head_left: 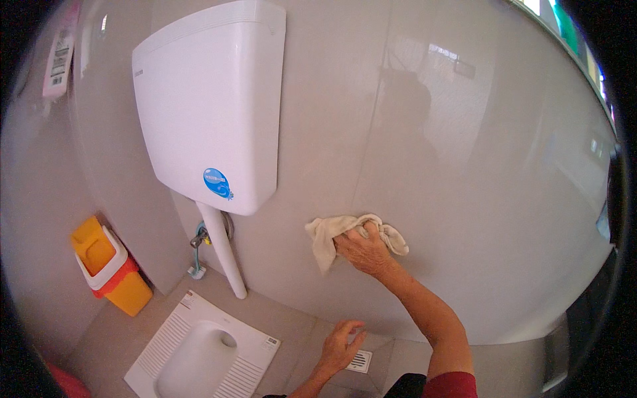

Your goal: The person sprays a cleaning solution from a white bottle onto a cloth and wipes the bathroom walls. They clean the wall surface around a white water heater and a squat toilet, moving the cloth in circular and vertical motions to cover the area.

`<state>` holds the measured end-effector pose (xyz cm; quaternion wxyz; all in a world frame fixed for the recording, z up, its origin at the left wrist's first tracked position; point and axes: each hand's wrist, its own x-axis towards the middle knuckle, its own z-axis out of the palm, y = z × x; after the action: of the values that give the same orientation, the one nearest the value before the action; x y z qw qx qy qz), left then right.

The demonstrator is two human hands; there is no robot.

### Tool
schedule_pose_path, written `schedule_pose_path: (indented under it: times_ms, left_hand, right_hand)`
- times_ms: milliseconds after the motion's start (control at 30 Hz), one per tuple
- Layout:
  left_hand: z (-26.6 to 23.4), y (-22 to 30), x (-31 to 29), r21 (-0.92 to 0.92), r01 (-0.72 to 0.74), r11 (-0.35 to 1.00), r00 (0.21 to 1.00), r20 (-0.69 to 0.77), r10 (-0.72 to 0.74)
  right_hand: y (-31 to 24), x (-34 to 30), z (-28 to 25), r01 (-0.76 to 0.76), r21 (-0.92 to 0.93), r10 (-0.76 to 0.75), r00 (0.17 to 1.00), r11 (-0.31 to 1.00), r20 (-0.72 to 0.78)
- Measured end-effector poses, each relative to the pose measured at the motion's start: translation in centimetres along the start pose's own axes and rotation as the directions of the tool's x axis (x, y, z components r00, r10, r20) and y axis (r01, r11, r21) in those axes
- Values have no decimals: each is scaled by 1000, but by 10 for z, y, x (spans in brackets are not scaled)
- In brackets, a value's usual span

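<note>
A cream cloth is bunched against the glossy grey tiled wall, under my right hand. My right fingers curl into its folds and press it to the tile, the arm stretched forward from a red sleeve. Lower down, my left hand hangs in the air above the floor with nothing in it, its fingers apart and slightly bent. Near it in the picture, a square floor drain with a slotted grate is partly visible.
A white cistern hangs on the wall at left, its white pipe running down. Below lies a white squat toilet. An orange bin with its lid raised stands in the left corner, near a small brush.
</note>
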<state>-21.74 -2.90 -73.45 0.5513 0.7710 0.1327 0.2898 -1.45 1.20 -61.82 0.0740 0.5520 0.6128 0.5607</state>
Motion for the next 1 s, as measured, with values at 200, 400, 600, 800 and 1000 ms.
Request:
schedule_pose_path:
  times_ms: [200,400,600,800,1000]
  left_hand:
    - [-2,-13,-2,15,-15,1000,999,33,14]
    - [-12,-26,-3,21,50,999,993,109,-52]
    - [-26,-34,-1,45,118,992,987,101,-122]
    - [-26,-34,-3,36,108,994,986,121,-111]
    - [-23,-20,-7,65,74,995,976,202,-86]
  right_hand:
    - [66,43,-15,-80,-23,76,988,997,-132]
    - [177,162,-75,-458,-153,361,831,876,-423]
    - [167,213,-50,-552,-93,395,695,829,-601]
    - [89,200,-11,-402,53,371,774,914,-514]
    - [23,160,20,-362,99,369,826,927,-426]
